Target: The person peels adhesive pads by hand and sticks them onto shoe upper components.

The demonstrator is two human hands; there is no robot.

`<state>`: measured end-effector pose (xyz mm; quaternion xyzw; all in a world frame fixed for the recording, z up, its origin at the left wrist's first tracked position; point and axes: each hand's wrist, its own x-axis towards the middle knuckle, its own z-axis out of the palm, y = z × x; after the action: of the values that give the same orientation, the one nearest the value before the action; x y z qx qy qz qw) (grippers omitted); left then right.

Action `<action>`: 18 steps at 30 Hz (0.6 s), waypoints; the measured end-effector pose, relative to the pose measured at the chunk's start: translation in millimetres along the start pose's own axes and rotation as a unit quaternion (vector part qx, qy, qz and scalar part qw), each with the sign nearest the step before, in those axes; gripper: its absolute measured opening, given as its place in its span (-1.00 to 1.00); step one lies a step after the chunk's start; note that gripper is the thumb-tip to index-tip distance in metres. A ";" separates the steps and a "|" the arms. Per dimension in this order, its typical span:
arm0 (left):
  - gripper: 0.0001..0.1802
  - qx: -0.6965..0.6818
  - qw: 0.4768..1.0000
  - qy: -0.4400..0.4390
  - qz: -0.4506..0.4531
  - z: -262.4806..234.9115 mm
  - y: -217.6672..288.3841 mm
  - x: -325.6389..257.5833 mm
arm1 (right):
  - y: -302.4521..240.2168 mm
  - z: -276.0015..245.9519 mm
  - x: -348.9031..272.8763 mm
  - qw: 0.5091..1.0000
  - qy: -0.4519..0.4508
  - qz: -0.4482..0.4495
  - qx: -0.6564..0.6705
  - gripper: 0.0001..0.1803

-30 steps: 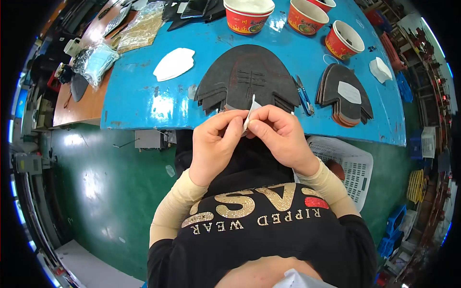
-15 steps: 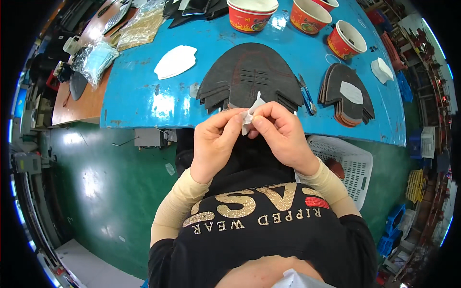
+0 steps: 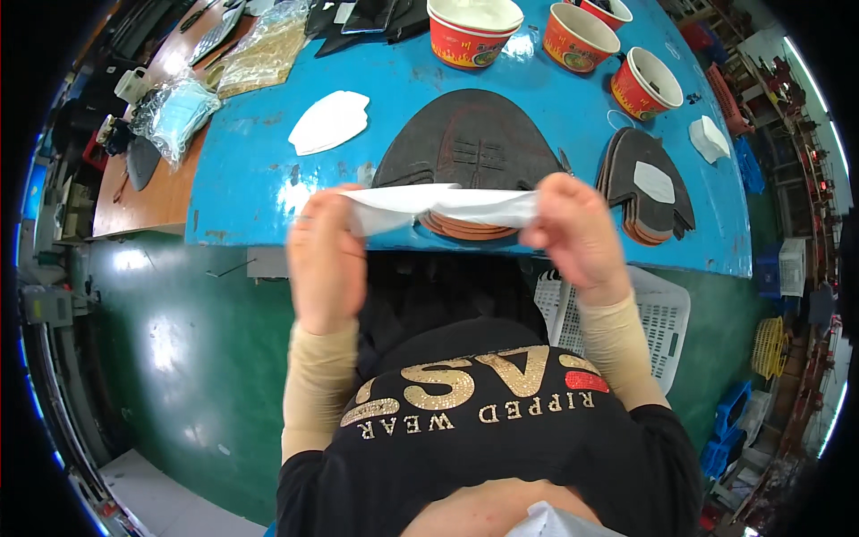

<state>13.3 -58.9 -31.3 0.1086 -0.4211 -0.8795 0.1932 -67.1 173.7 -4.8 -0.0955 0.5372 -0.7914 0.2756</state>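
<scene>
Blue paint, scuffed and worn, covers the curved table (image 3: 268,192) that fills the upper half of the view. On it, nearest the person, lies one large stack of dark shoe-upper pieces (image 3: 470,143), brown edges showing under the top piece. To its right sits a second, smaller stack of dark pieces (image 3: 658,210) with a white patch on top. Three red paper bowls stand along the far edge: the first bowl (image 3: 472,31), the second bowl (image 3: 578,38) and the third bowl (image 3: 646,82), each with a printed band round its wall. One white shaped piece (image 3: 329,122) lies on the table's left part, and another small white piece (image 3: 710,139) lies near the right rim. On the brown side table to the left rest a clear bag of pale blue items (image 3: 174,112) and a clear bag of yellowish contents (image 3: 266,54). A white plastic basket (image 3: 667,313) stands on the green floor under the table's right side.

Above the table's near edge, the left hand (image 3: 324,259) and the right hand (image 3: 573,233) hold one white strip (image 3: 443,204) stretched level between them. Each hand's fingers are closed in a pinch on one end of it, the left on the left end, the right on the right end.
</scene>
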 end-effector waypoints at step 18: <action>-0.66 0.551 0.744 -0.197 0.321 76.5 -15.7 -12.4 | -46.6 18.6 16.0 0.987 -0.113 0.031 -0.107 -0.82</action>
<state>-6.5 8.8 4.3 -0.1214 -0.8712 -0.3820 0.2833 -87.6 162.8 42.4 -0.1965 0.5866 -0.7047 0.3474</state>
